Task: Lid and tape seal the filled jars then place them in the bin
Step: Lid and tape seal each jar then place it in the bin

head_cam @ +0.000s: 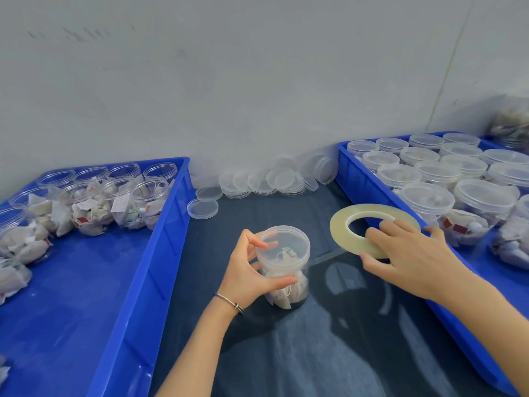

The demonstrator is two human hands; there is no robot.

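A clear plastic jar [286, 285] filled with white sachets stands on the dark table in the middle, a translucent lid [286, 243] on top. My left hand [252, 277] grips the jar from the left, thumb across its front and a fingertip on the lid. To the right, my right hand [412, 259] holds a large flat roll of clear tape [347, 229] by its near right edge, lifted just above the table beside the right bin [352, 173].
The blue bin on the right holds several lidded jars [426, 199]. A blue bin on the left [169, 224] holds several open filled jars [148, 202]. Loose lids [263, 181] lie in a pile by the wall, with two more lids [203, 209] nearer the left bin.
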